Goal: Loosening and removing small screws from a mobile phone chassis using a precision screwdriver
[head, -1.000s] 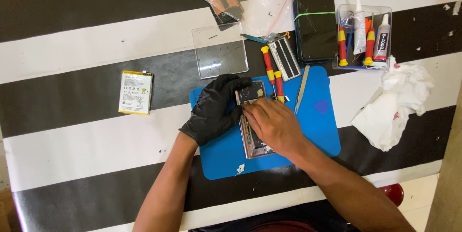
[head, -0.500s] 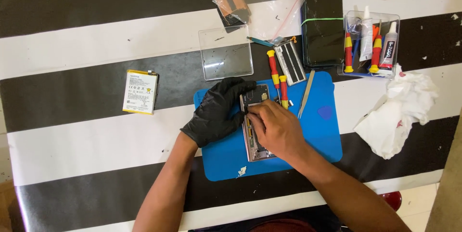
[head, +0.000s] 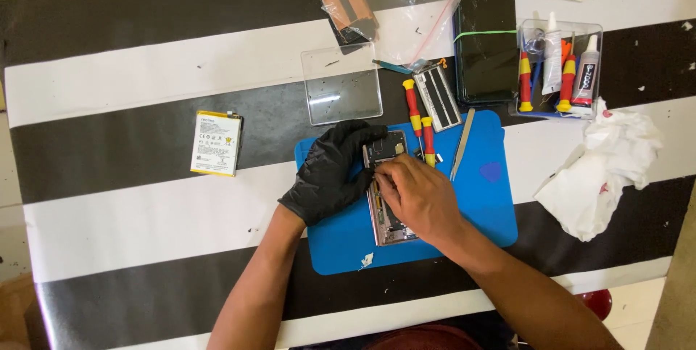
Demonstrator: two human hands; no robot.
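Here the opened phone (head: 386, 198) lies face down in the middle of the soft blue mat (head: 478, 205), which likely keeps it from sliding on the glossy black-and-white striped table (head: 145, 81); the left hand (head: 330, 172), in a matte black glove, is cupped over the phone's nine-o'clock edge to steady it. The bare right hand (head: 417, 198) lies over the phone's middle with fingertips pressed together at its upper half, though what they pinch is hidden. At twelve to one o'clock, two red-and-yellow screwdrivers (head: 420, 121) and thin metal tweezers (head: 462, 143) lie close by, a clear plastic lid (head: 342, 83) beyond them, and a flat white battery (head: 216, 142) lies well apart at nine o'clock.
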